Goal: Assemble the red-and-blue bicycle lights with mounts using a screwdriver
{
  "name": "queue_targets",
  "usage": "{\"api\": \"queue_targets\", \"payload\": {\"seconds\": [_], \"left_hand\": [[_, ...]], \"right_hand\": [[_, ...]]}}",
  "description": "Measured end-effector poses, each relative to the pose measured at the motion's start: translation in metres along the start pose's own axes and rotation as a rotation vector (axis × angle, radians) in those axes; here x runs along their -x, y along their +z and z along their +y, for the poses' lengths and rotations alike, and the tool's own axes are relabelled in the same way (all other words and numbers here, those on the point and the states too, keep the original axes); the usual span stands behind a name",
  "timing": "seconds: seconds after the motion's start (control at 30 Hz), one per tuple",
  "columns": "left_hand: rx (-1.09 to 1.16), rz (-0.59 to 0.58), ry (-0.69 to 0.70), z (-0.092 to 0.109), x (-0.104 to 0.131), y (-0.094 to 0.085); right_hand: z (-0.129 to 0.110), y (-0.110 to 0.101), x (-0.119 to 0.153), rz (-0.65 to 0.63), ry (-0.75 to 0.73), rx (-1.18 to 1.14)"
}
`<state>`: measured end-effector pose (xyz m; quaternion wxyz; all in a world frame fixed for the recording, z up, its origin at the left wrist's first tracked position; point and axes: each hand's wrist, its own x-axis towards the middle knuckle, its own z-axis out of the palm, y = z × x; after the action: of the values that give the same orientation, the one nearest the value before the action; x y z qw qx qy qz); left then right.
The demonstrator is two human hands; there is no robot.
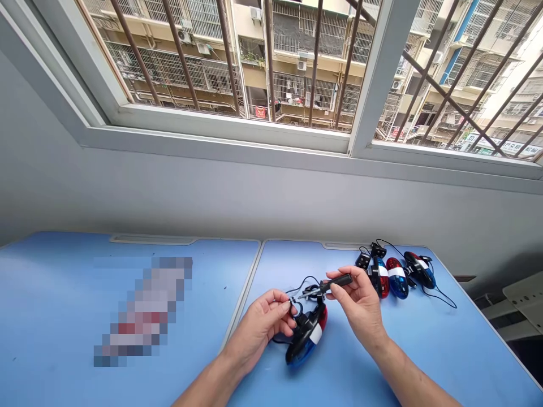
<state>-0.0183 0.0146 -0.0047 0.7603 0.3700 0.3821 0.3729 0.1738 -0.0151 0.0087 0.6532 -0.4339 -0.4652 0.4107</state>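
My right hand (360,297) grips a screwdriver (339,281) by its black handle, with the metal shaft pointing left. Between the thumb and fingers of my left hand (269,319) is a small black ring clamp (296,308). The screwdriver's tip reaches close to the clamp; whether it sits in a screw is too small to tell. Just below both hands, a red and blue bike light (306,343) with a white band and black body lies on the table, tilted. A thin black cable (306,279) loops behind it, partly hidden by my hands.
Several similar red and blue lights (397,278) with cables and small black button boxes (363,259) lie at the table's back right. A pixelated, blurred object (144,311) lies on the left blue table (55,294). Behind stand a wall and a barred window (237,130).
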Motion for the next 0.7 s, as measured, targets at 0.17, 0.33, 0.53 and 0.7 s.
{"api": "queue_targets", "payload": {"seconds": [0.17,0.33,0.53,0.7], "left_hand": [[-0.001,0.000,-0.014,0.0014,-0.0006,-0.0010],[0.029,-0.032,-0.041,0.0012,-0.0018,-0.0051],[0.037,-0.067,-0.043,0.0037,-0.0015,-0.0064],[0.045,-0.091,-0.049,0.0053,-0.0013,-0.0060]], "right_hand": [[-0.0012,0.0014,-0.0004,0.016,0.012,-0.007],[-0.0019,-0.0010,-0.0007,-0.015,0.029,-0.028],[-0.0036,-0.0012,-0.0008,-0.018,0.061,-0.041],[-0.0070,0.0018,-0.0013,0.005,0.079,-0.072]]}}
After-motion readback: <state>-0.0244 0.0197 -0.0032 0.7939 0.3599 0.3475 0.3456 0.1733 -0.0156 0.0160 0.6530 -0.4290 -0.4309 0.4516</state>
